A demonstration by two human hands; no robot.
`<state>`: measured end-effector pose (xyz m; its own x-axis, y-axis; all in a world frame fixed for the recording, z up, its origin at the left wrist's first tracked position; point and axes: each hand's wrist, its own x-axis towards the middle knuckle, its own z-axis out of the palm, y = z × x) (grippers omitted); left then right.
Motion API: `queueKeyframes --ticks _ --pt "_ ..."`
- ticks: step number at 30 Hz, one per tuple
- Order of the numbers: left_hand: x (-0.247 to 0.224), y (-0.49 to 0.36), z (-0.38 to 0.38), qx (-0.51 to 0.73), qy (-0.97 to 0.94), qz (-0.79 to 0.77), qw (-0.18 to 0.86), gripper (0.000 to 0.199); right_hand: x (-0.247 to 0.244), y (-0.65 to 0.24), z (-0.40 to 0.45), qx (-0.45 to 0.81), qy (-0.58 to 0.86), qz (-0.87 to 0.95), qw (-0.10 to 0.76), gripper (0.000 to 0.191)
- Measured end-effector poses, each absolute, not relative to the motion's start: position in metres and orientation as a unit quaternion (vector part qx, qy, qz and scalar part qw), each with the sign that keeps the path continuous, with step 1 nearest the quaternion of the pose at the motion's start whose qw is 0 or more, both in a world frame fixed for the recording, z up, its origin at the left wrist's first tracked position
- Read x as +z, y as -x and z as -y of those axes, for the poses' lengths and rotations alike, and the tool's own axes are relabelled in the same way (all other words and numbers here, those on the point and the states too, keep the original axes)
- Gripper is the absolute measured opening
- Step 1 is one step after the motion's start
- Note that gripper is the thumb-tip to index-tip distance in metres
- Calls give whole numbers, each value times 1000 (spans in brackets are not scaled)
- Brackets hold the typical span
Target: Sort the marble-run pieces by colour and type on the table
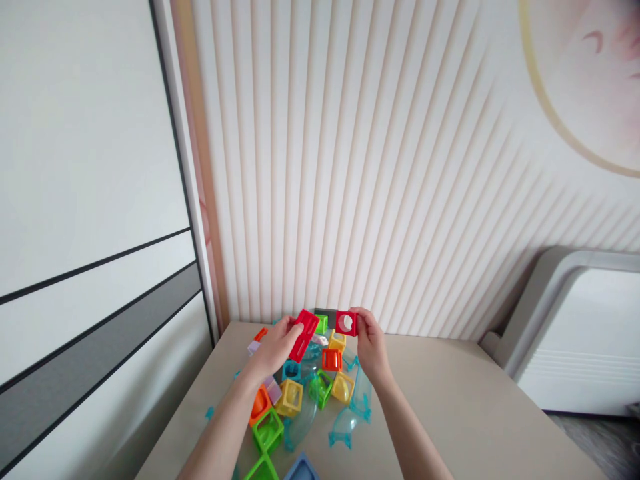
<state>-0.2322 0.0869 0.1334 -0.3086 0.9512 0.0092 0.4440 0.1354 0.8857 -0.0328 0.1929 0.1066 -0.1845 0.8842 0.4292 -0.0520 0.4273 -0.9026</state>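
My left hand (pixel 277 347) is closed on a flat red rectangular toy block (pixel 305 335), thumb across its face, held tilted above the pile. In my right hand (pixel 371 340) is a red cube block (pixel 347 323) with a round pale opening, gripped at its right side. The two red pieces are apart. Below and between the hands lie an orange block (pixel 332 360), yellow blocks (pixel 289 398) and a green block (pixel 321 389). Clear blue curved track pieces (pixel 303 419) lie among them. My left hand and forearm hide part of the pile's left side.
The blocks rest on a beige tabletop (pixel 440 393) against a ribbed white wall (pixel 320 167). A white and grey cabinet (pixel 95 200) stands on the left. To the right is a grey-framed white panel (pixel 585 327). A blue block (pixel 301 468) lies at the near edge of view.
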Motion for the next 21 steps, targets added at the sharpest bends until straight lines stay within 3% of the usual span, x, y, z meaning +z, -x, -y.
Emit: queueKeyframes --ticks 4,8,12,17,21 --pt "146 201 -73 467 -513 -572 437 25 120 28 -175 283 271 671 630 33" --pt "151 181 -69 483 -488 -558 466 22 131 17 -167 252 200 736 595 30" --pt "153 170 -69 503 -481 -528 487 27 142 8 -159 319 210 716 585 25" --pt "159 159 -61 546 -490 -483 478 27 161 5 -138 457 199 643 581 41" --pt "166 157 -52 552 -506 -484 453 28 168 4 -127 493 169 621 585 42"
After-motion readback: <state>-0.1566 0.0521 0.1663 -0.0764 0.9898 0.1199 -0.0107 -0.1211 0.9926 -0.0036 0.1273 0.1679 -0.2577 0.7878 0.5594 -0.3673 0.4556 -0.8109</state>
